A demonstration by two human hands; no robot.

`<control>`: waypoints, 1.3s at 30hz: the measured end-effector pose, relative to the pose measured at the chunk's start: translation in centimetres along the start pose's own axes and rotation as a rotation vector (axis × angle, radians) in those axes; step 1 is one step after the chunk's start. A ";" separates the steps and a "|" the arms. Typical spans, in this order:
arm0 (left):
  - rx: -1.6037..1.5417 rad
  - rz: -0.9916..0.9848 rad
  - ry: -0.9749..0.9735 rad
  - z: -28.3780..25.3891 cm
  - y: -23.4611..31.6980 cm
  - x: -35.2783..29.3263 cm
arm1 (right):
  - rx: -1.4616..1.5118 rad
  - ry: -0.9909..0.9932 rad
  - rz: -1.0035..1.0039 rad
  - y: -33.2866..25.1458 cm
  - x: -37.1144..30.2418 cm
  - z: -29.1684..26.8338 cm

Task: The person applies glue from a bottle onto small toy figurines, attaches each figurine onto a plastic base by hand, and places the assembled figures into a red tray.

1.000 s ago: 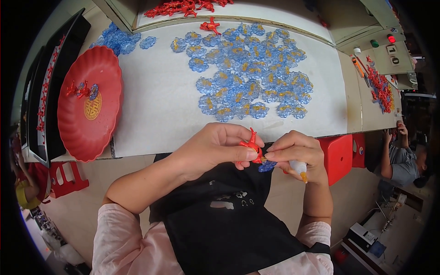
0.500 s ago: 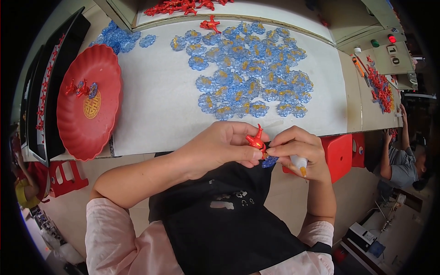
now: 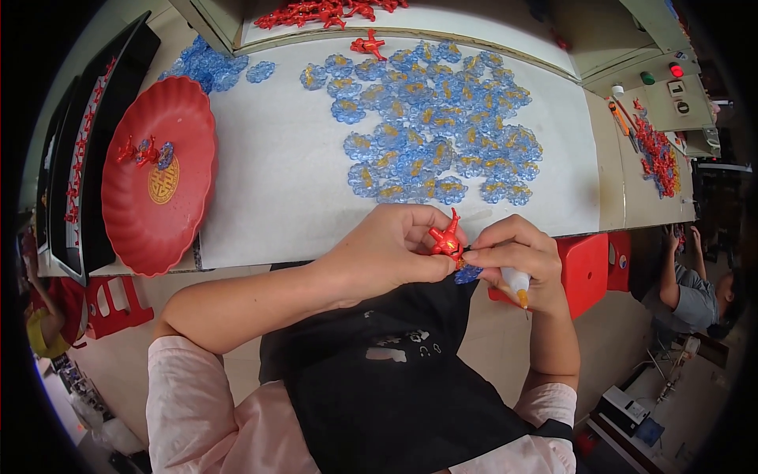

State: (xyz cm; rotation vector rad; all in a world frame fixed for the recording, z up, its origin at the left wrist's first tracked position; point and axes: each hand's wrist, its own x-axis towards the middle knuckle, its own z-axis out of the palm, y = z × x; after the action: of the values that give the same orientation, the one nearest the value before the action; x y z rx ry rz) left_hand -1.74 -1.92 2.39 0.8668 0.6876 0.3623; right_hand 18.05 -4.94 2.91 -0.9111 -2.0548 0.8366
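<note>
My left hand [image 3: 391, 251] pinches a small shiny red figurine [image 3: 448, 240] between thumb and fingers, just beyond the table's near edge. A dark blue clear piece [image 3: 469, 274] sits at the figurine's lower end. My right hand [image 3: 523, 254] has its thumb and index fingertips against that end, partly hiding the join. Tucked in the same hand is a small white squeeze bottle [image 3: 515, 280] with an amber tip and a thin needle pointing down. Beyond my hands, many light blue flower-shaped clear pieces [image 3: 426, 114] with golden-yellow middles lie on the white sheet [image 3: 268, 158].
At left stands a red scalloped plate [image 3: 130, 229] holding a few red and blue figurines, beside a black tray [image 3: 99, 158]. Another red figurine [image 3: 368, 46] lies by the shelf. Red parts [image 3: 655, 158] pile up at right. A red stool [image 3: 583, 272] stands beneath.
Both hands keep hold of the same things. The figurine has tilted and shifted slightly right, showing more of the blue piece. The whole view has moved a little.
</note>
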 end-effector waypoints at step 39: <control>1.896 0.838 0.524 -11.0 19.2 4.3 | -0.010 0.539 0.191 -1.6 -0.1 -4.5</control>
State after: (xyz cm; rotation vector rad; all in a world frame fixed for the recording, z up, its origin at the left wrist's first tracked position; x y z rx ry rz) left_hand -6.50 18.44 10.90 2.9801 1.0608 0.6622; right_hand 21.19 -4.68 6.45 -1.2013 -1.5230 0.5925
